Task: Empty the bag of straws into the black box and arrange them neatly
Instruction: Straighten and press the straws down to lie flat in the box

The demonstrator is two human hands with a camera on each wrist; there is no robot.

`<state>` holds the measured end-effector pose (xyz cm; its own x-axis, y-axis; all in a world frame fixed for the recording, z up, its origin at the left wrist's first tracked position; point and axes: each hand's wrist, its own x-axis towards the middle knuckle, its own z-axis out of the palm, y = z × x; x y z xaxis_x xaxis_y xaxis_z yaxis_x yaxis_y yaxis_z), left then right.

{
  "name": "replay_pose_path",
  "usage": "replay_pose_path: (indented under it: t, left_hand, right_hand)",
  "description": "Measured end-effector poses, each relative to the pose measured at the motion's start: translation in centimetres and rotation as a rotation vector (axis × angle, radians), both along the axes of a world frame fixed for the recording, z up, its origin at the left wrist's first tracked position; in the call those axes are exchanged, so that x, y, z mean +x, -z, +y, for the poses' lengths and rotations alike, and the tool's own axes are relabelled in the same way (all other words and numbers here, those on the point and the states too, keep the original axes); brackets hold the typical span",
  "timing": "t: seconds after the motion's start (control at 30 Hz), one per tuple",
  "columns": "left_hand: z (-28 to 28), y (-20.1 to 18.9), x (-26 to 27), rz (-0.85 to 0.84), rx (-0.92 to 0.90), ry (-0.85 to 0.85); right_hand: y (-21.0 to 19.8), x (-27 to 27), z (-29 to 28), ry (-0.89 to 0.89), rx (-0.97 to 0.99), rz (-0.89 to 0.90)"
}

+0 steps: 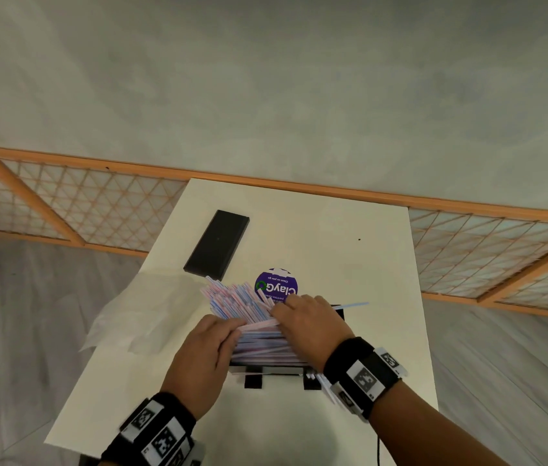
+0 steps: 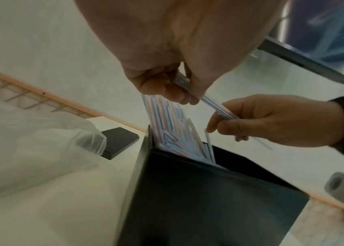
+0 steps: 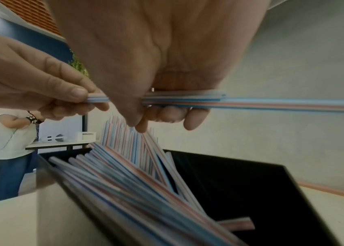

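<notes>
The black box (image 1: 272, 370) stands on the white table (image 1: 366, 264), crammed with pink-and-blue striped straws (image 1: 232, 297) that fan out tilted to the far left. Its dark wall fills the left wrist view (image 2: 188, 191), and the straws inside lean unevenly (image 3: 135, 166). A small bundle of straws (image 3: 188, 99) lies level just above the box. My left hand (image 1: 235, 327) pinches its one end (image 2: 188, 89), and my right hand (image 1: 279, 311) grips its middle, fingers curled under it (image 3: 162, 116). One straw (image 1: 350, 305) pokes out to the right.
The crumpled clear bag (image 1: 124, 314) lies left of the box. The box's black lid (image 1: 215, 243) lies flat at the far left. A round purple label (image 1: 276, 287) sits behind the straws. A person (image 3: 9, 141) stands by another table in the background.
</notes>
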<state>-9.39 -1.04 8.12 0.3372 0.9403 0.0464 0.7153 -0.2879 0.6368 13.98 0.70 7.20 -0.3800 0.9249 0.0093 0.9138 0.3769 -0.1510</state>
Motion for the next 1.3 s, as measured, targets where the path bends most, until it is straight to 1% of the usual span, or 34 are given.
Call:
replay_pose_path:
  t: [0.13, 0.27, 0.3, 0.37, 0.47, 0.53, 0.57, 0.67, 0.8, 0.9, 1.07, 1.13, 1.2, 1.3]
  left_hand:
    - [0.5, 1.3, -0.5, 0.071, 0.011, 0.004]
    - [0.7, 2.0, -0.8, 0.084, 0.011, -0.015]
    - [0.7, 2.2, -0.8, 0.085, 0.002, -0.02]
    - [0.6, 2.4, -0.9, 0.096, -0.016, -0.012]
    - [0.4, 2.7, -1.0, 0.087, -0.015, 0.005]
    - [0.5, 3.0, -0.8, 0.071, -0.013, 0.006]
    - [0.5, 3.1, -0.7, 0.072, -0.013, 0.007]
    - [0.7, 3.4, -0.1, 0.091, -0.008, 0.024]
    - [1.1, 3.3, 0.5, 0.125, -0.008, 0.039]
    - [1.3, 3.2, 0.5, 0.156, 0.008, 0.05]
    - [1.1, 3.4, 0.3, 0.151, -0.009, 0.052]
    - [1.1, 3.4, 0.4, 0.133, -0.036, 0.032]
    - [1.2, 3.2, 0.6, 0.123, -0.063, 0.012]
    - [1.2, 2.6, 1.0, 0.12, -0.077, 0.0]
  right_hand:
    - [0.6, -0.2, -0.4, -0.053, -0.052, 0.054]
    - [1.5, -0.8, -1.3, -0.11, -0.186, 0.243]
    - [1.4, -0.7, -1.5, -0.101, -0.187, 0.294]
    - [1.0, 0.1, -1.8, -0.054, -0.113, 0.393]
    - [0.7, 2.4, -2.1, 0.102, -0.005, 0.472]
    - [0.7, 4.3, -2.1, 0.194, -0.044, 0.441]
    - [0.7, 5.0, -2.3, 0.209, -0.097, 0.391]
    - [0.7, 5.7, -2.9, 0.152, -0.256, 0.229]
    - [1.7, 4.7, -3.5, 0.116, -0.316, 0.147]
    - [2.6, 3.7, -3.3, 0.099, -0.305, 0.055]
    - [3.2, 2.6, -3.0, 0.085, -0.13, -0.025]
    - [3.1, 2.2, -2.8, 0.094, -0.103, -0.047]
    - [2.9, 1.7, -2.6, 0.064, -0.073, -0.029]
    - [1.8, 1.1, -2.5, 0.028, -0.088, 0.1]
